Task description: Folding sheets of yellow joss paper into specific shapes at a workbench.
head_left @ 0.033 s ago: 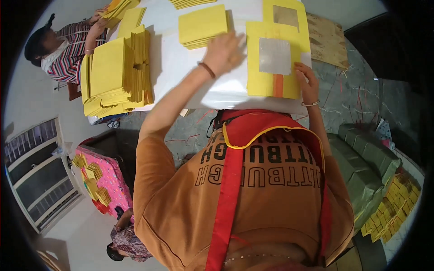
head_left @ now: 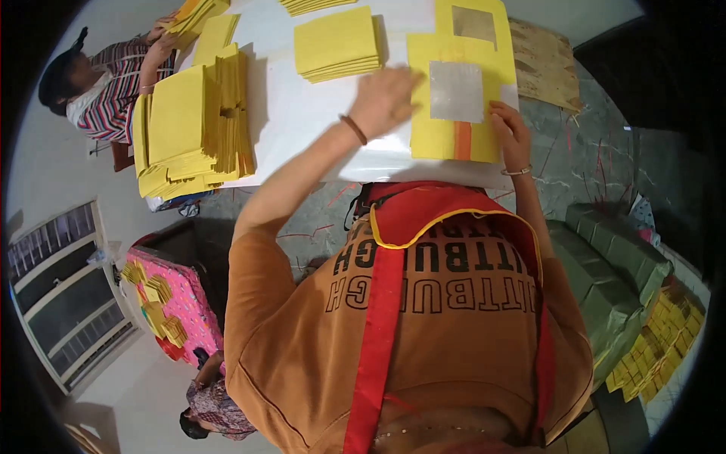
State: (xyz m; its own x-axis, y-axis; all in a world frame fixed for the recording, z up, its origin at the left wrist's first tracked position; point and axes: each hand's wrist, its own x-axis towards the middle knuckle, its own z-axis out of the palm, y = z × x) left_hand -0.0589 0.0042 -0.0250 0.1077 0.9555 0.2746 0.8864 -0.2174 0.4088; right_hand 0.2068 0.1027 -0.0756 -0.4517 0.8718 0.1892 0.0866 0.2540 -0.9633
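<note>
A large yellow paper sheet with a silver-grey square and an orange strip lies near the white table's front edge. My left hand, somewhat blurred, hovers by its left edge with fingers apart and nothing seen in them. At the opposite edge, my right hand touches the sheet with loosely bent fingers. Under and beyond this sheet is another yellow one, also bearing a silvery square. A neat stack of folded yellow paper pieces sits just beyond my left hand.
Tall yellow paper stacks fill the table's left end, where a person in stripes handles more. A plywood board lies to the right. Behind are a pink-covered table, another person and a green sofa.
My left hand has shifted slightly right and toward me, away from the folded stack and closer to the sheet's left edge. My right hand stays at the right edge.
</note>
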